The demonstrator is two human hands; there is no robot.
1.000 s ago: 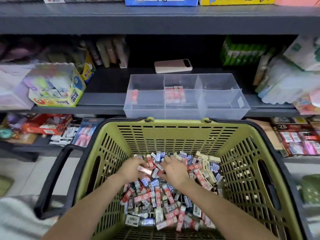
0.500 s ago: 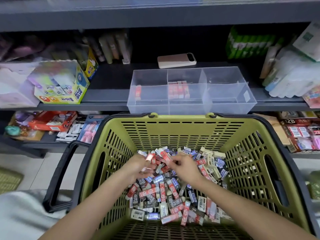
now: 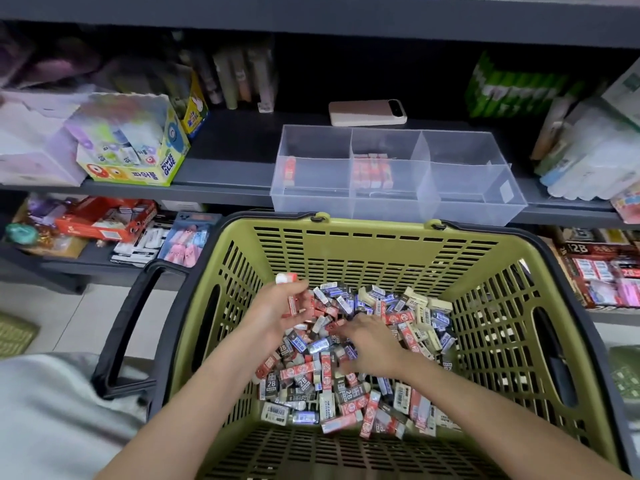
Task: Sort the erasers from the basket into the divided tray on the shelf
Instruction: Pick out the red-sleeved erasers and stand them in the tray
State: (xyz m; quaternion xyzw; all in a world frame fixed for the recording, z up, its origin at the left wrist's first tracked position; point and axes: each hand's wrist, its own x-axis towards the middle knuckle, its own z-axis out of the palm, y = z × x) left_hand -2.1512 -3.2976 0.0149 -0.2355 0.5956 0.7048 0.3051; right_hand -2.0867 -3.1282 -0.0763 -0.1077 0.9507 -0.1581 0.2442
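Here left hand (image 3: 272,311) grips red erasers (image 3: 293,304); right hand (image 3: 372,342), grip unclear through blur, over "2B" erasers (image 3: 272,385).

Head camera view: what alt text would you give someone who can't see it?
A person's left hand grips red erasers above a pile of erasers in a green basket, while the right hand reaches into the pile. Beyond, a clear tray on a shelf holds a few red ones in its left and middle compartments.
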